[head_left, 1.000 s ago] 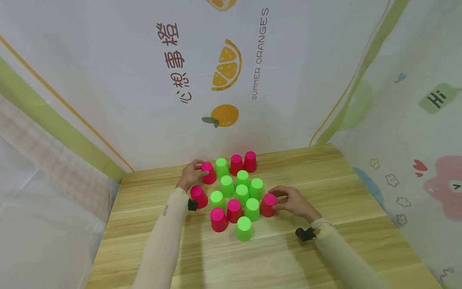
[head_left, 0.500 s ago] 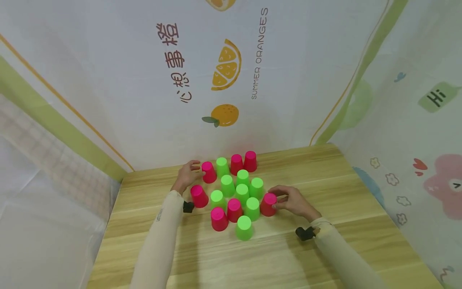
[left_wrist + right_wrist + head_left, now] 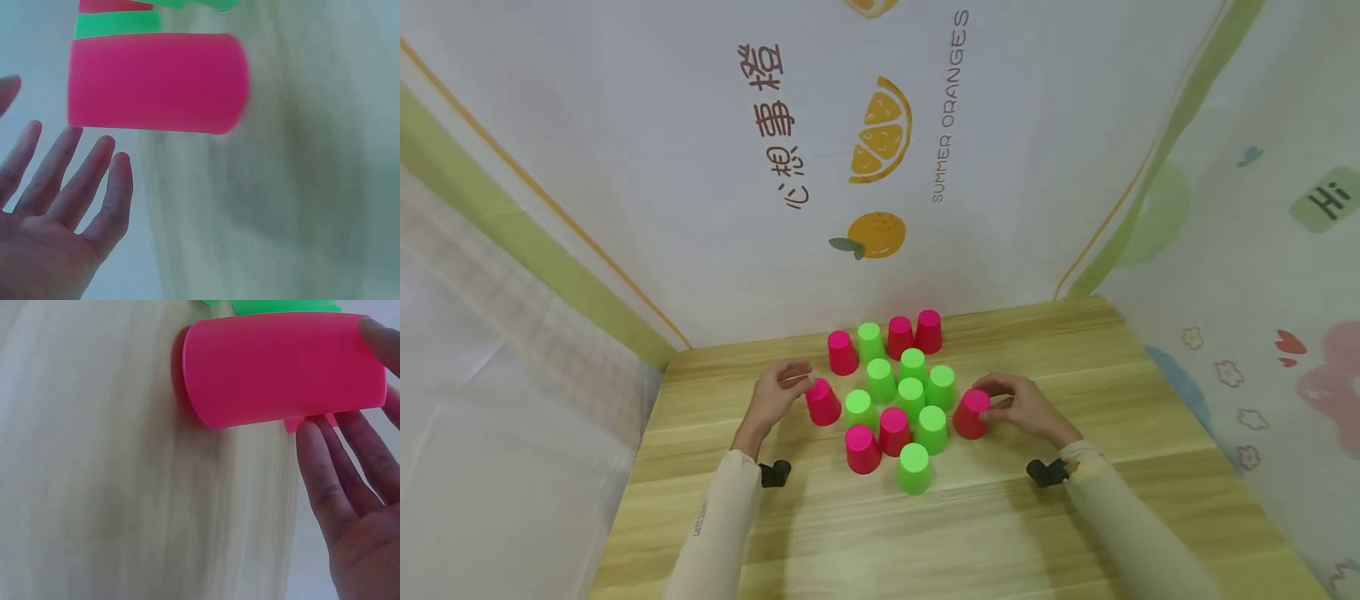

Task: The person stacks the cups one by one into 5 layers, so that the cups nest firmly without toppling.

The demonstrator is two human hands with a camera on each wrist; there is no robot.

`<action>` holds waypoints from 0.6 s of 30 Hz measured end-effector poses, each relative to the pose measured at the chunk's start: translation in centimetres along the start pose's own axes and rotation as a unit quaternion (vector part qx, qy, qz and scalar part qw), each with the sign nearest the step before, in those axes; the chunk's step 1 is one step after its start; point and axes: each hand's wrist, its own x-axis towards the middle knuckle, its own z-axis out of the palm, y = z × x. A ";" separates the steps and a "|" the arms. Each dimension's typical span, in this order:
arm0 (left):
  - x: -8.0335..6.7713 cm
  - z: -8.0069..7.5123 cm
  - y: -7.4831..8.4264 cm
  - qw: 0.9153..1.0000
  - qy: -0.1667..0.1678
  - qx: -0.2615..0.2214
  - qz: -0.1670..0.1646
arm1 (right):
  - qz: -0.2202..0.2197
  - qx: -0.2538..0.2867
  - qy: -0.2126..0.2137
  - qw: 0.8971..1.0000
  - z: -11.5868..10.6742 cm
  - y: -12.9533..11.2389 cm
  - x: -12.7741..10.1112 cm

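Pink and green cups stand upside down in a cluster on a wooden table (image 3: 940, 533). My left hand (image 3: 778, 392) is beside the left-most pink cup (image 3: 822, 402). In the left wrist view that hand (image 3: 62, 206) has straight, spread fingers just short of the pink cup (image 3: 156, 81). My right hand (image 3: 1018, 406) holds the pink cup (image 3: 972, 413) at the cluster's right edge. In the right wrist view the hand (image 3: 350, 487) has its thumb and fingers against that cup (image 3: 284, 369). Several green cups (image 3: 912, 392) fill the middle.
A back row of cups (image 3: 899, 337) stands near the printed cloth backdrop (image 3: 880, 167), which encloses the table on three sides. A green cup (image 3: 913, 467) is closest to me. Black camera mounts (image 3: 1047, 472) sit at both wrists. Bare wood lies in front and to the right.
My left hand has left the pink cup in the back row and drawn back to the nearer left pink cup. My right hand has stayed on its pink cup.
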 end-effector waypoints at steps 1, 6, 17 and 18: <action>-0.5 0.1 -0.2 1.000 0.002 0.000 0.001 | 0.001 0.000 0.004 1.000 -0.2 0.0 0.2; -2.1 0.7 -1.1 1.000 0.000 -0.023 -0.005 | 0.008 -0.019 0.010 1.000 -1.3 0.1 1.5; -2.8 2.2 -2.3 0.998 0.031 -0.059 0.002 | 0.060 -0.056 0.028 0.996 -3.4 0.4 5.3; -2.8 2.3 -2.4 0.998 0.035 -0.060 0.003 | 0.064 -0.056 0.031 0.996 -3.4 0.5 5.7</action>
